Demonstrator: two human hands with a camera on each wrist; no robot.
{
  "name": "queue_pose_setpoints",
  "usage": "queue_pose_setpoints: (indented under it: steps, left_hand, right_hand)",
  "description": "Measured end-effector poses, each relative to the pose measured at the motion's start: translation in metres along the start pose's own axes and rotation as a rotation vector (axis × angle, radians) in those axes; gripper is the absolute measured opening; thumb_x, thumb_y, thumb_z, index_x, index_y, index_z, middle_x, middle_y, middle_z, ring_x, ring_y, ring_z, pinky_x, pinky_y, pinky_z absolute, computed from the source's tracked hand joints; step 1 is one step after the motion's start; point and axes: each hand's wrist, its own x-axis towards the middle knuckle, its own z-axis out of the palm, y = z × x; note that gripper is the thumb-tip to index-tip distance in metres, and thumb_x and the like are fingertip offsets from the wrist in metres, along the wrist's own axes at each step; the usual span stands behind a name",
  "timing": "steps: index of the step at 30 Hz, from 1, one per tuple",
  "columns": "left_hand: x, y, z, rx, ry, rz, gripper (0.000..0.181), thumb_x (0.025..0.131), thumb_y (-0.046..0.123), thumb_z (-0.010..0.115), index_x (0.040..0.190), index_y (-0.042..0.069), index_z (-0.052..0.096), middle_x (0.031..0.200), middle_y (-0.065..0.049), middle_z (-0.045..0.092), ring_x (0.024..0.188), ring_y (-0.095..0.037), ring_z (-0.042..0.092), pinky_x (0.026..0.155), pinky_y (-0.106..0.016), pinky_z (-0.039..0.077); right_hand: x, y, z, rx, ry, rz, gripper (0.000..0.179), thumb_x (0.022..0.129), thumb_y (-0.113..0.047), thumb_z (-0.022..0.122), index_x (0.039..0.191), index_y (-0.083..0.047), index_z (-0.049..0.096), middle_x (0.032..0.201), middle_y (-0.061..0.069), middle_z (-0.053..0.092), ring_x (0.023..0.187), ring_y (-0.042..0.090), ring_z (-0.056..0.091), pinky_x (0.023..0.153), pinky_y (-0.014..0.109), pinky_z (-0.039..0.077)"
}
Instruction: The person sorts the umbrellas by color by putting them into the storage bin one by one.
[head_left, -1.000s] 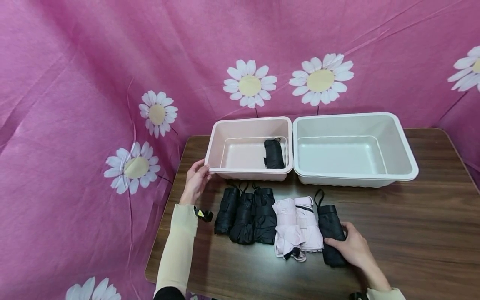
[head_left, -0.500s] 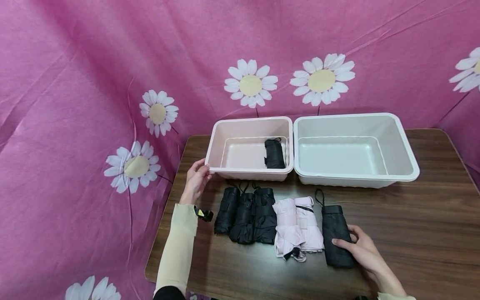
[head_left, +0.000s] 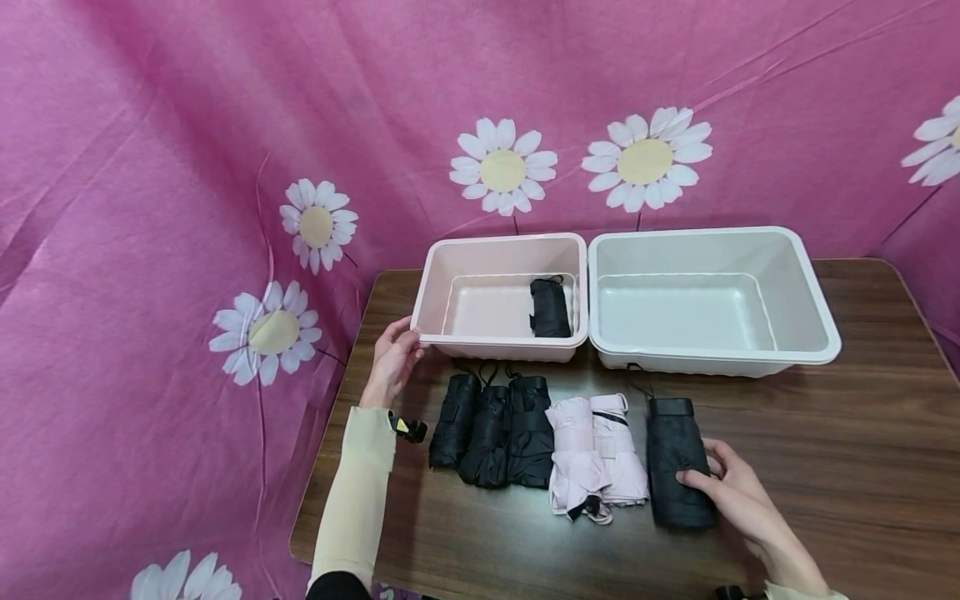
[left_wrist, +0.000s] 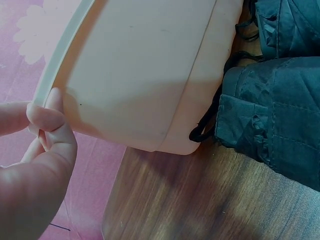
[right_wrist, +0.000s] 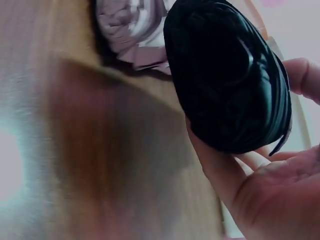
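Note:
My right hand [head_left: 738,496] grips a folded black umbrella [head_left: 673,442] from its right side, thumb across the top face. In the right wrist view its rounded end [right_wrist: 220,75] faces the camera, raised over the table, with fingers beneath. Its wrist loop extends toward the white bin. My left hand [head_left: 392,362] pinches the front left corner of the pink bin's rim [head_left: 495,340]; the left wrist view shows thumb and fingers on that rim [left_wrist: 62,47]. One black umbrella [head_left: 551,308] lies inside the pink bin, by its right wall.
Several black folded umbrellas [head_left: 487,433] lie in a row before the pink bin. Two pale pink ones [head_left: 592,458] lie to their right, beside the held umbrella. A larger white bin [head_left: 705,362] stands right of the pink bin. A pink flowered cloth [head_left: 390,100] hangs behind the wooden table [head_left: 855,433].
My right hand has drawn the black umbrella rightward, away from the pale pink ones, and lifted it a little. The left hand has stayed on the pink bin's rim.

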Motion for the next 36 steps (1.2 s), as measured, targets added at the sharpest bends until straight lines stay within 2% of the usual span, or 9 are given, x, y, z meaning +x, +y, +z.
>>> queue_pose_setpoints:
  steps: [3,6,9,14,16,21,26,30,36]
  left_hand:
    - [0.000,0.000,0.000,-0.014,-0.010,0.006,0.030,0.097,-0.002,0.050,0.125,0.007,0.048,0.088,-0.004,0.062,0.066,-0.012,0.059,0.056,-0.017,0.045]
    - [0.001,0.000,0.000,-0.025,-0.021,0.011,0.028,0.096,-0.003,0.049,0.122,0.008,0.048,0.084,-0.001,0.061,0.064,-0.012,0.060,0.057,-0.016,0.045]
    - [0.001,0.000,-0.001,-0.030,-0.025,0.013,0.027,0.096,-0.004,0.048,0.120,0.009,0.048,0.080,0.001,0.061,0.063,-0.012,0.060,0.057,-0.016,0.045]
    - [-0.001,0.001,0.000,-0.041,-0.014,0.011,0.028,0.096,-0.004,0.048,0.122,0.007,0.048,0.084,-0.003,0.060,0.062,-0.012,0.060,0.055,-0.016,0.045]
    - [-0.002,0.001,0.000,-0.035,-0.016,0.013,0.029,0.096,-0.004,0.048,0.123,0.007,0.048,0.085,-0.004,0.060,0.062,-0.012,0.060,0.055,-0.016,0.045]
    - [-0.002,0.001,-0.001,-0.024,-0.017,0.020,0.030,0.096,-0.004,0.048,0.125,0.006,0.047,0.087,-0.005,0.059,0.064,-0.012,0.060,0.055,-0.017,0.045]
    - [-0.001,0.001,0.000,-0.028,-0.011,0.012,0.032,0.096,-0.003,0.050,0.126,0.005,0.048,0.090,-0.007,0.059,0.063,-0.012,0.060,0.055,-0.016,0.045]
    - [0.000,0.001,0.000,-0.030,-0.010,0.012,0.031,0.095,-0.003,0.052,0.125,0.006,0.049,0.090,-0.007,0.059,0.062,-0.010,0.059,0.055,-0.016,0.046]
    - [0.000,0.001,0.000,-0.031,-0.008,0.016,0.034,0.096,-0.003,0.051,0.128,0.004,0.046,0.091,-0.007,0.058,0.061,-0.010,0.059,0.054,-0.016,0.046]
  right_hand:
    - [-0.003,-0.005,-0.004,-0.004,-0.001,-0.038,0.064,0.091,-0.009,0.061,0.140,0.008,0.025,0.108,-0.005,0.066,0.087,-0.005,0.058,0.071,0.026,0.055]
    - [-0.006,-0.008,-0.007,-0.019,0.010,-0.076,0.061,0.091,-0.009,0.062,0.139,0.007,0.028,0.099,-0.025,0.061,0.088,-0.007,0.057,0.070,0.024,0.054]
    - [-0.009,-0.011,-0.009,-0.006,0.022,-0.110,0.054,0.091,-0.008,0.063,0.136,-0.002,0.035,0.095,-0.031,0.059,0.089,-0.007,0.057,0.069,0.023,0.053]
    - [-0.018,-0.016,-0.016,0.139,-0.011,-0.198,0.047,0.089,0.001,0.062,0.124,-0.025,0.046,0.102,-0.023,0.065,0.092,-0.006,0.060,0.070,0.021,0.054]
    - [-0.022,-0.020,-0.019,0.211,-0.029,-0.239,0.049,0.089,0.006,0.060,0.123,-0.028,0.048,0.104,-0.020,0.067,0.094,-0.004,0.062,0.070,0.020,0.054]
    - [-0.029,-0.030,-0.024,0.301,-0.044,-0.312,0.050,0.089,0.011,0.057,0.124,-0.023,0.050,0.107,-0.014,0.068,0.096,-0.002,0.064,0.072,0.018,0.054]
    - [-0.031,-0.038,-0.027,0.360,-0.037,-0.294,0.047,0.092,0.008,0.054,0.126,-0.023,0.049,0.108,-0.013,0.069,0.093,0.001,0.066,0.069,0.021,0.054]
    - [-0.029,-0.043,-0.027,0.526,-0.034,-0.321,0.047,0.093,0.011,0.049,0.128,-0.020,0.048,0.109,-0.008,0.071,0.090,0.005,0.068,0.068,0.024,0.056]
    - [-0.024,-0.052,-0.023,0.887,-0.050,-0.501,0.049,0.091,0.022,0.037,0.129,-0.006,0.052,0.110,0.008,0.071,0.094,0.014,0.070,0.074,0.026,0.058]
